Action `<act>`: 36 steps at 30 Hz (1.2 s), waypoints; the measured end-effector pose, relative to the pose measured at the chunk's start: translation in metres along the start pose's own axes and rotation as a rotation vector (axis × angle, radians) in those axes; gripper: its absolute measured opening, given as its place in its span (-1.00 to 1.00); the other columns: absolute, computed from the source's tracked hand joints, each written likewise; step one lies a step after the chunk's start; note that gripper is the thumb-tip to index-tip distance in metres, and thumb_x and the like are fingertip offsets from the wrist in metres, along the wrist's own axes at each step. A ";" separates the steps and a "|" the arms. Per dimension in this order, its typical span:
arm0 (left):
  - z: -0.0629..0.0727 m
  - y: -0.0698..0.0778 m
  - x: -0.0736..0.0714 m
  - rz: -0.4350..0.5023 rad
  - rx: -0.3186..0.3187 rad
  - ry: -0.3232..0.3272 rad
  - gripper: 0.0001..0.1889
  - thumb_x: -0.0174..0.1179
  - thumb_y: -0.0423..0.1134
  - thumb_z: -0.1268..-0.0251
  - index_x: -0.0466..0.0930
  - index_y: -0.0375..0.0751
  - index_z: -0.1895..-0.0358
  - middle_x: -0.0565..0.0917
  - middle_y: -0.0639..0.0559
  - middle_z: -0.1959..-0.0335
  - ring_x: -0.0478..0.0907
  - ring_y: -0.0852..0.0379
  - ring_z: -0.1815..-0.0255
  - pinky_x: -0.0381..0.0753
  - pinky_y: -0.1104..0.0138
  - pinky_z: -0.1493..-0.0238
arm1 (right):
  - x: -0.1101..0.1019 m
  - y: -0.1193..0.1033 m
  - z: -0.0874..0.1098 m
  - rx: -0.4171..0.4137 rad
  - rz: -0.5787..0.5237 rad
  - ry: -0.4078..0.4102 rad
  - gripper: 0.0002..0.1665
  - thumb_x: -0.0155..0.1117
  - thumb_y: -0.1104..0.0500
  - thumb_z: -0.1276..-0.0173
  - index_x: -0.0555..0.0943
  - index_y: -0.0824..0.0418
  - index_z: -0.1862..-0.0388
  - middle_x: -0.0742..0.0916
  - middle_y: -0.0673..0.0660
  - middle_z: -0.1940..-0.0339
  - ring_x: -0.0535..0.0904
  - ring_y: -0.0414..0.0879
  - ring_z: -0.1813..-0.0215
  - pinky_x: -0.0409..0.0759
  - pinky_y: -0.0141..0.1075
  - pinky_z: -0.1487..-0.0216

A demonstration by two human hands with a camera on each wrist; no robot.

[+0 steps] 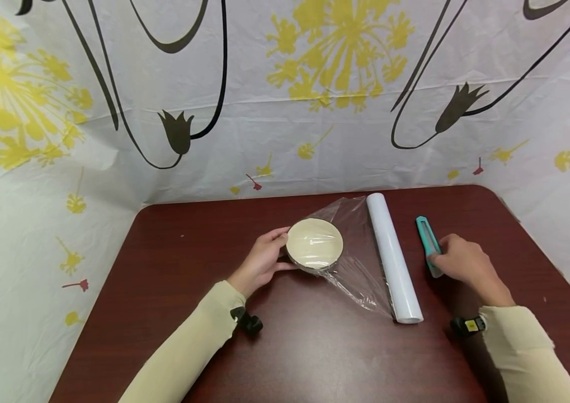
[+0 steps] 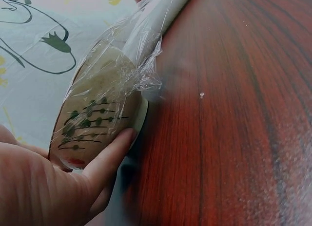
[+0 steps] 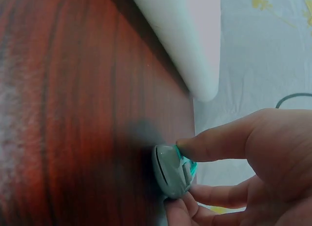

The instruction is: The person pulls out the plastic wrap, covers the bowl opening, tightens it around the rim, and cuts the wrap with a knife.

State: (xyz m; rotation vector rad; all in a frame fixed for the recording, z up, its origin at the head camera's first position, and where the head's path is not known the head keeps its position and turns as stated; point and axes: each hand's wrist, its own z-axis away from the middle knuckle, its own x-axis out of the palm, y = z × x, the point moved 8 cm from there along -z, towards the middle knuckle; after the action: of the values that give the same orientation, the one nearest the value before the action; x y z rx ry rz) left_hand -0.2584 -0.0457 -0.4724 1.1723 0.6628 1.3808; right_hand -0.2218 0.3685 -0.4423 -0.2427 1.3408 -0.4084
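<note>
Left hand gripping bowl under film, right hand pinching cutter, roll lying between, end by tabletop far edge.

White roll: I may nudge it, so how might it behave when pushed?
The white roll, a cylinder on its side, looks apt to roll; pushed away from the bowl, it may tug the clear film running between them.
</note>
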 end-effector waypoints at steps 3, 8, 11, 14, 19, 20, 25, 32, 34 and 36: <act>0.000 0.000 0.000 -0.001 -0.001 0.003 -0.53 -0.09 -0.29 -0.86 0.39 -0.32 -0.65 0.47 -0.33 -0.56 0.55 -0.27 -0.41 0.64 -0.35 -0.26 | 0.001 0.001 -0.003 -0.001 -0.021 -0.033 -0.24 0.37 0.06 -0.49 0.44 0.74 -0.25 0.71 0.37 0.26 0.62 0.25 0.17 0.64 0.04 0.23; -0.001 -0.001 0.000 -0.010 0.001 0.002 -0.53 -0.09 -0.29 -0.86 0.40 -0.32 -0.64 0.48 -0.31 -0.55 0.57 -0.25 -0.39 0.66 -0.34 -0.24 | 0.003 0.002 -0.007 -0.015 -0.057 -0.061 -0.26 0.42 0.05 -0.47 0.46 0.71 -0.19 0.70 0.26 0.34 0.60 0.17 0.22 0.57 -0.11 0.30; -0.001 0.000 0.000 -0.011 0.003 0.001 -0.54 -0.08 -0.29 -0.86 0.41 -0.32 -0.64 0.48 -0.30 -0.56 0.58 -0.22 -0.37 0.66 -0.34 -0.24 | 0.004 0.003 -0.008 -0.013 -0.097 -0.070 -0.27 0.41 0.04 -0.49 0.45 0.69 -0.20 0.69 0.24 0.34 0.61 0.11 0.25 0.57 -0.17 0.32; -0.001 0.001 0.001 -0.006 0.005 0.002 -0.53 -0.08 -0.29 -0.86 0.40 -0.32 -0.64 0.47 -0.29 -0.57 0.58 -0.19 -0.35 0.65 -0.34 -0.25 | 0.006 0.005 -0.007 -0.012 -0.220 -0.112 -0.34 0.34 0.06 -0.58 0.44 0.67 -0.23 0.72 0.19 0.28 0.59 0.01 0.27 0.59 -0.21 0.31; 0.000 0.001 0.000 -0.002 0.010 -0.002 -0.53 -0.07 -0.30 -0.85 0.40 -0.34 -0.63 0.48 -0.32 -0.56 0.58 -0.19 -0.34 0.64 -0.34 -0.27 | 0.014 0.006 -0.003 -0.016 -0.586 -0.238 -0.49 0.13 0.14 -0.77 0.42 0.61 -0.33 0.85 -0.01 0.11 0.55 -0.19 0.27 0.56 -0.30 0.27; 0.000 0.001 0.000 -0.002 0.010 -0.003 -0.54 -0.07 -0.31 -0.85 0.40 -0.34 -0.63 0.48 -0.32 -0.55 0.58 -0.19 -0.34 0.64 -0.34 -0.27 | 0.017 0.007 -0.002 -0.014 -0.660 -0.263 -0.51 0.09 0.14 -0.80 0.42 0.59 -0.34 0.87 -0.04 0.08 0.54 -0.21 0.26 0.56 -0.31 0.26; 0.000 0.001 0.000 -0.002 0.013 -0.005 -0.54 -0.06 -0.32 -0.85 0.40 -0.36 -0.62 0.47 -0.33 -0.56 0.59 -0.18 -0.30 0.63 -0.35 -0.28 | 0.027 0.008 0.004 -0.028 -0.957 -0.381 -0.56 0.02 0.20 -0.84 0.36 0.52 -0.44 0.87 -0.02 -0.03 0.60 -0.18 0.18 0.69 -0.30 0.17; -0.002 0.000 -0.001 -0.001 0.018 -0.003 -0.55 -0.04 -0.32 -0.84 0.43 -0.36 -0.61 0.50 -0.34 -0.53 0.60 -0.14 -0.22 0.65 -0.34 -0.26 | 0.028 0.004 0.013 -0.065 -1.156 -0.398 -0.50 0.02 0.29 -0.82 0.23 0.54 -0.53 0.83 0.13 -0.07 0.78 -0.06 0.06 0.80 -0.21 -0.01; -0.002 0.000 -0.001 -0.005 0.020 -0.002 -0.55 -0.04 -0.32 -0.84 0.44 -0.36 -0.60 0.51 -0.34 -0.52 0.61 -0.13 -0.21 0.65 -0.34 -0.26 | 0.026 0.005 0.014 -0.054 -1.159 -0.354 -0.51 0.03 0.28 -0.82 0.25 0.56 -0.51 0.83 0.15 -0.02 0.79 -0.05 0.09 0.81 -0.22 0.01; -0.002 0.001 -0.001 -0.006 0.021 -0.002 -0.55 -0.04 -0.32 -0.84 0.44 -0.36 -0.60 0.52 -0.34 -0.51 0.61 -0.13 -0.20 0.66 -0.33 -0.25 | 0.025 0.007 0.014 -0.030 -1.156 -0.303 -0.55 0.05 0.23 -0.83 0.34 0.55 -0.44 0.82 0.16 0.06 0.78 -0.06 0.15 0.81 -0.24 0.06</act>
State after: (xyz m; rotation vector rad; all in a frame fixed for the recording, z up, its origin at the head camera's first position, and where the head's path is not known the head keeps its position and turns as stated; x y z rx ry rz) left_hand -0.2603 -0.0464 -0.4724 1.1874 0.6804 1.3703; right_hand -0.2027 0.3635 -0.4643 -1.0721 0.7913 -1.2525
